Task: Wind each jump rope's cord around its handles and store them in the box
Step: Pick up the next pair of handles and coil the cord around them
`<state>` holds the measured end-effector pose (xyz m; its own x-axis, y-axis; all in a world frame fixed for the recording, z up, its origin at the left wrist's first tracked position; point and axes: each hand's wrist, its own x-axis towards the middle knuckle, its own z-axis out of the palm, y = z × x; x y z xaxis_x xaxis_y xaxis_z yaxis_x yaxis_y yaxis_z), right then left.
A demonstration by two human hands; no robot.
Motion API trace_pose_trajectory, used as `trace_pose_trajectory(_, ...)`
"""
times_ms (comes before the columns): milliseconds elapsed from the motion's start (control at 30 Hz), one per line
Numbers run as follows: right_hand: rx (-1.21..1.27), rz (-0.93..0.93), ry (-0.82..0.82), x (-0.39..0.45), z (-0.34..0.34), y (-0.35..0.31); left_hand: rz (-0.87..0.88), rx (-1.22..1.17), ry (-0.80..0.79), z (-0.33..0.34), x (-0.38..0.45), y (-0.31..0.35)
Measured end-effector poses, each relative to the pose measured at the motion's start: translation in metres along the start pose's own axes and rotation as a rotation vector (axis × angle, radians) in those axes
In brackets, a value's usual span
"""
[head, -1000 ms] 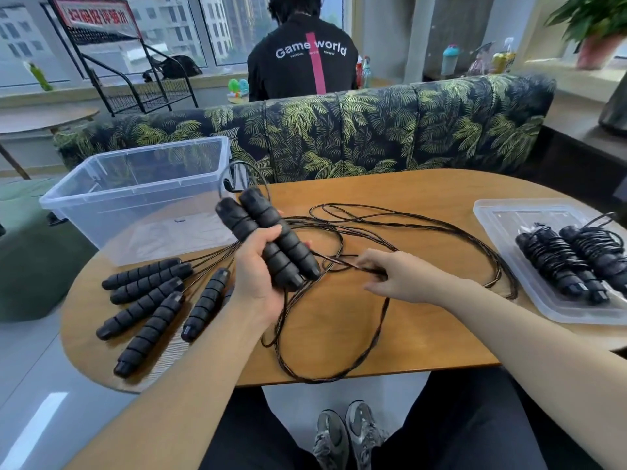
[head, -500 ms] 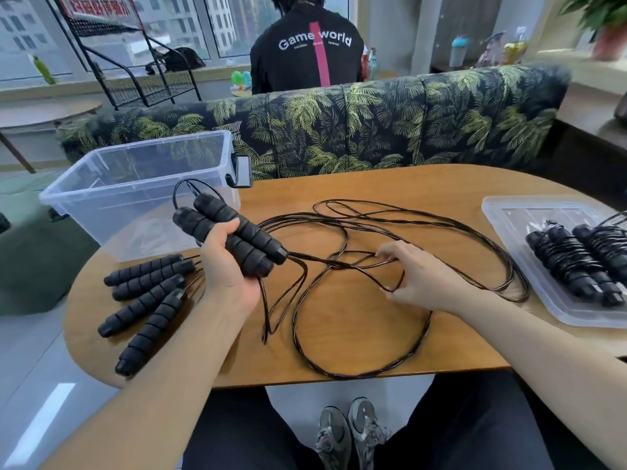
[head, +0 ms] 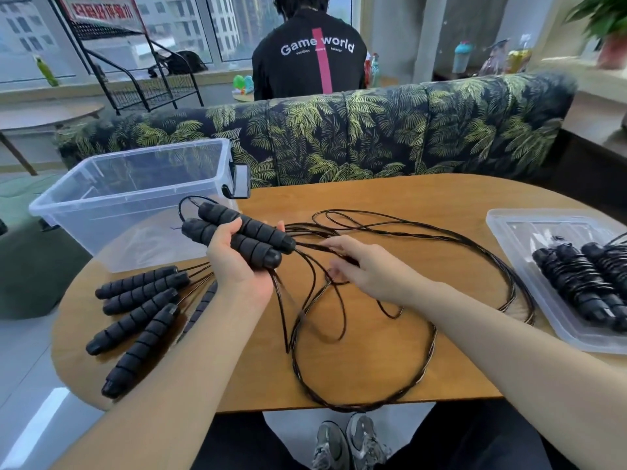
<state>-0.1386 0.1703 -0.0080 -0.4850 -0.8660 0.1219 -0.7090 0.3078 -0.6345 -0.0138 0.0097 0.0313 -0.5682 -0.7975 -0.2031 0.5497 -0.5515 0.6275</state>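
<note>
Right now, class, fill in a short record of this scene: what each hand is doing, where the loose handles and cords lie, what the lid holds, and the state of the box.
left hand: grips a pair of black handles held side by side above the table
right hand: reaches into the cords beside that pair; grip unclear
loose cords: sprawled in loops on the wooden table
spare handles: five fanned out at the table's left
lid: holds wound ropes
clear box: open, no ropes visible inside
</note>
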Motion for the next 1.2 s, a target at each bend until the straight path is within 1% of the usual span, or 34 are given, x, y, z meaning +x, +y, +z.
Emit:
trace_pose_trajectory(67,0.063,0.023,0.037,0.010,-0.005,-0.002,-0.033,0.027,-0.011,-0.002,0.003,0.000)
trace_pose_trajectory(133,0.038,0.048,0.056,0.018,-0.013,-0.002,-0.065,0.127,-0.040,-0.003,0.007,0.002)
trace_pose_trajectory(267,-0.204,0.127,0.145,0.027,-0.051,0.010,-0.169,0.382,-0.158,0.002,0.017,0.012)
trace_pose_trajectory(367,-0.468,0.217,0.212,0.035,-0.082,0.043,-0.322,0.570,-0.221,0.007,0.024,0.014)
trace_pose_trajectory(433,-0.563,0.298,0.189,0.040,-0.095,0.077,-0.414,0.697,-0.241,0.008,0.029,0.014)
trace_pose_trajectory(467,-0.591,0.350,0.162,0.041,-0.099,0.094,-0.429,0.788,-0.251,0.008,0.033,0.014)
trace_pose_trajectory(533,-0.713,0.456,0.097,0.039,-0.103,0.122,-0.427,0.978,-0.267,0.008,0.036,0.013)
trace_pose_trajectory(600,-0.853,0.564,-0.002,0.036,-0.103,0.137,-0.443,1.083,-0.253,0.007,0.038,0.013)
trace_pose_trajectory(667,-0.856,0.610,-0.070,0.034,-0.094,0.144,-0.439,1.140,-0.236,0.005,0.041,0.014)
trace_pose_trajectory(733,-0.747,0.548,-0.038,0.033,-0.084,0.138,-0.384,1.201,-0.234,0.005,0.041,0.014)
trace_pose_trajectory(800,-0.567,0.421,0.053,0.033,-0.073,0.120,-0.295,1.286,-0.269,0.006,0.039,0.014)
trace_pose_trajectory(900,-0.268,0.219,0.216,0.035,-0.055,0.081,-0.209,1.387,-0.367,0.007,0.031,0.013)
trace_pose_trajectory(967,-0.172,0.081,0.269,0.035,-0.046,0.055,-0.128,1.517,-0.466,0.007,0.027,0.012)
trace_pose_trajectory(1033,-0.146,-0.028,0.226,0.038,-0.038,0.034,-0.116,1.594,-0.561,0.005,0.021,0.013)
trace_pose_trajectory(1100,-0.140,-0.096,0.154,0.042,-0.032,0.019,-0.122,1.649,-0.644,0.002,0.014,0.014)
trace_pose_trajectory(1200,-0.104,-0.137,0.047,0.044,-0.025,0.006,-0.119,1.634,-0.691,-0.004,0.007,0.016)
